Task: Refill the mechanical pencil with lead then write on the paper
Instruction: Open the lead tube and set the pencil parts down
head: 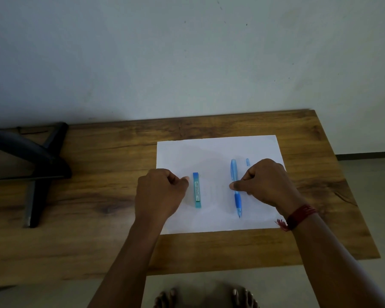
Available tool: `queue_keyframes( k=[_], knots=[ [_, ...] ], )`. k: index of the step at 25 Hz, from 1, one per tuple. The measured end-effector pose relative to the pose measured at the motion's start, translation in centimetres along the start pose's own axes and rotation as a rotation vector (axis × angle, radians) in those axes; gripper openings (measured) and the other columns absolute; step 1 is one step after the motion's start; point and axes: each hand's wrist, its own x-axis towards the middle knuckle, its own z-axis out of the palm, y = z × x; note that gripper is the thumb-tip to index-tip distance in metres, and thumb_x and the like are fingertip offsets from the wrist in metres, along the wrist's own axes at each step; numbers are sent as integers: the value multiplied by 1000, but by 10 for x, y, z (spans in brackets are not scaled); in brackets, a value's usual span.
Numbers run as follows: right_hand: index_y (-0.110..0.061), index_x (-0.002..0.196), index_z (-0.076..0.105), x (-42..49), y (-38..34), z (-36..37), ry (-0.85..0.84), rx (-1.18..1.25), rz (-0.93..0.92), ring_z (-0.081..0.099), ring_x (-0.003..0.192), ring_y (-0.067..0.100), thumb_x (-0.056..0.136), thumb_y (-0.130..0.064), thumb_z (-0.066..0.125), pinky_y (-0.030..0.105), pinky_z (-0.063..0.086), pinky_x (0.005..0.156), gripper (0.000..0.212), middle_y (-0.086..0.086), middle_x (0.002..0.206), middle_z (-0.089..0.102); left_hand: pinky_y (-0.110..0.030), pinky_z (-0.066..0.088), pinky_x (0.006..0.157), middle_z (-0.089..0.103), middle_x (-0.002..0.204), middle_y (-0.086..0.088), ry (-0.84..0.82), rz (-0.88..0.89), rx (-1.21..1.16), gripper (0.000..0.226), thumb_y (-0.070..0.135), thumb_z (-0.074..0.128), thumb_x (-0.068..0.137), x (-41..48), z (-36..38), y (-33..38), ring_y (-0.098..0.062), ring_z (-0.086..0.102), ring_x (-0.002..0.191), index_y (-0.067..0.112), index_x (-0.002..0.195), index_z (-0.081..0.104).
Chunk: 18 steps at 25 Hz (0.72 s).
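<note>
A white sheet of paper (216, 152) lies on the wooden table (98, 196). On it lies a blue lead case (197, 192), lengthwise, and to its right a blue mechanical pencil (234, 168) with its tip toward me. A small blue cap (247, 162) rests beside the pencil's far end. My left hand (160, 194) is curled just left of the lead case, with the thumb tip a small gap from it. My right hand (269, 183) is over the pencil's middle, thumb laid across the barrel and fingers curled on its right side.
A dark chair base (38, 174) lies over the table's left part. The table's right edge and the floor are close to the paper's right side. Bare toes (205, 296) show below the table's front edge. A red thread band is on my right wrist.
</note>
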Motion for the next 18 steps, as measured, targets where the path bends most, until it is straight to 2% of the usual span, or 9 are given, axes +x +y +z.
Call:
queue_keyframes(
  k=[3, 7, 10, 13, 16, 18],
  knots=[
    [-19, 57, 66, -2, -2, -3, 45, -4, -21, 60, 53, 11, 71, -48, 82, 20, 38, 49, 36, -4, 56, 64, -8, 27, 48, 53, 67, 16, -65, 29, -1, 29, 47, 62, 88, -3, 2, 0, -7, 49, 60, 30, 68, 51],
    [-26, 59, 64, -12, -22, -13, 339, 249, -138, 60, 56, -4, 73, -49, 77, 10, 37, 43, 30, -18, 59, 65, -12, 31, 48, 56, 62, 13, -83, 44, 4, 34, 51, 60, 87, -9, 9, 2, -7, 54, 59, 27, 64, 52],
    [-25, 65, 66, -24, -45, 2, 337, 302, -222, 61, 59, -2, 76, -45, 77, 8, 41, 46, 25, -14, 55, 62, -18, 39, 58, 54, 60, 11, -97, 52, 73, 41, 61, 60, 82, -12, 17, 8, -10, 57, 58, 23, 69, 57],
    [-19, 68, 69, -37, -59, 29, 346, 264, -336, 59, 52, 6, 80, -34, 78, 17, 47, 51, 21, -12, 58, 63, -22, 49, 65, 62, 68, 7, -126, 97, 110, 38, 56, 62, 83, -12, 19, 7, -14, 61, 62, 18, 82, 67],
    [-17, 71, 70, -41, -64, 41, 388, 208, -396, 58, 53, 7, 82, -29, 78, 20, 49, 52, 18, -5, 62, 67, -20, 43, 60, 55, 60, 8, -122, 140, 64, 34, 47, 63, 86, -11, 16, 7, -14, 59, 57, 14, 80, 70],
    [-16, 79, 73, -37, -64, 40, 414, 231, -382, 56, 55, 2, 84, -27, 76, 17, 48, 53, 12, -5, 69, 70, -18, 37, 57, 53, 59, 11, -112, 131, 39, 33, 50, 63, 85, -11, 12, 11, -12, 57, 56, 18, 75, 66]
  ],
)
